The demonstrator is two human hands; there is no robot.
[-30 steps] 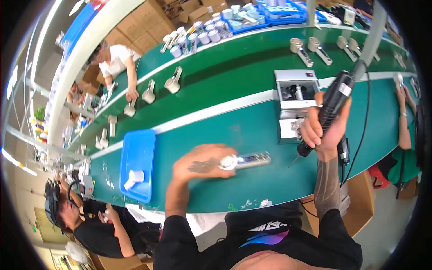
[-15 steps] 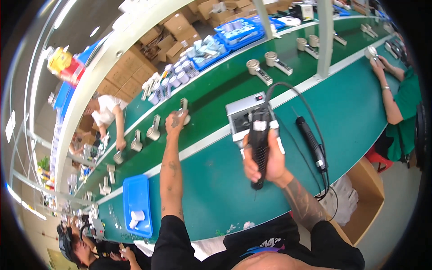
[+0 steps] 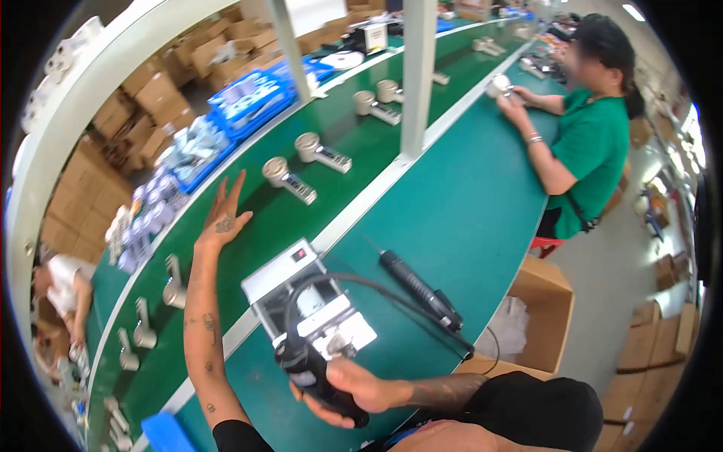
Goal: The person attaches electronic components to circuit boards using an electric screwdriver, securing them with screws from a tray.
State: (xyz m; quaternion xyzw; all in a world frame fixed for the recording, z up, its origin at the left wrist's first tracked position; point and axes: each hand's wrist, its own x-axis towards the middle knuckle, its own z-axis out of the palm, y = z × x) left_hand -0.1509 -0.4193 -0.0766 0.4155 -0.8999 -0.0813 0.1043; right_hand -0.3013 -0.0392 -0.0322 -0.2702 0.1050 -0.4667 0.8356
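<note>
My left hand [image 3: 224, 218] reaches over the green belt [image 3: 233, 241] with fingers spread and nothing in it. Its nearest pieces are a handheld unit with a round beige head and a light handle [image 3: 290, 181], ahead and to the right, and a similar unit [image 3: 175, 285] nearer me by the forearm. My right hand [image 3: 354, 388] is wrapped around a black electric screwdriver [image 3: 312, 377], its cable looping up over a grey box-shaped screw feeder [image 3: 282, 267]. The screwdriver's tip is hidden. Another black electric screwdriver [image 3: 420, 290] lies on the green worktop, right of the feeder.
Several more units [image 3: 322, 153] lie along the belt. A white post [image 3: 418, 83] stands at the worktop's far edge. Blue trays [image 3: 248, 105] line the far side. A co-worker in green [image 3: 595, 143] sits right. An open carton [image 3: 546, 301] stands beside the worktop.
My left hand has come off a unit on the belt and opened, reaching further along it. The screwdriver in my right hand has come closer to me. The view has swung right.
</note>
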